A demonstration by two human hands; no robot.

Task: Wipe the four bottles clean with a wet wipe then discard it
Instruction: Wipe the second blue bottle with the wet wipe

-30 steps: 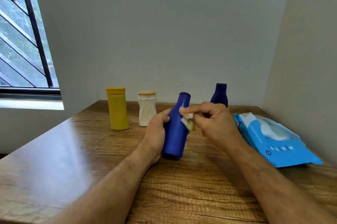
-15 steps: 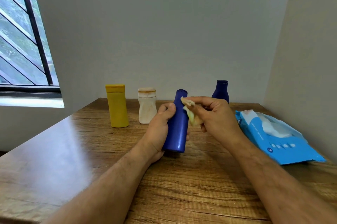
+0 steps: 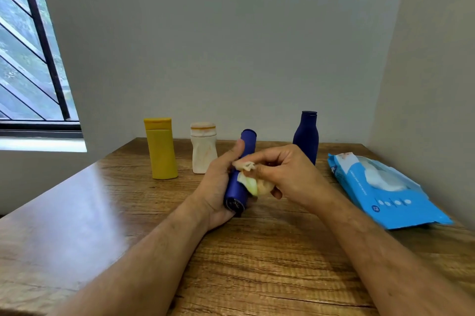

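My left hand [image 3: 216, 187] grips a blue bottle [image 3: 240, 182] above the wooden table [image 3: 257, 264], tilted so its base faces me and its cap points away. My right hand [image 3: 288, 174] pinches a crumpled, soiled wet wipe [image 3: 250, 177] against the bottle's right side. Standing upright near the wall are a yellow bottle [image 3: 160, 148], a stained white bottle [image 3: 203, 147] and a dark blue bottle [image 3: 307, 135], the last partly hidden behind my right hand.
A blue pack of wet wipes [image 3: 380, 187] lies on the table at the right, its flap open with a white wipe showing. Walls close the table at the back and right. A barred window [image 3: 30, 58] is at the left.
The blue bottle has tipped back from nearly upright, so its base now faces me. My right hand and the wipe slid down from near the cap to the bottle's middle.
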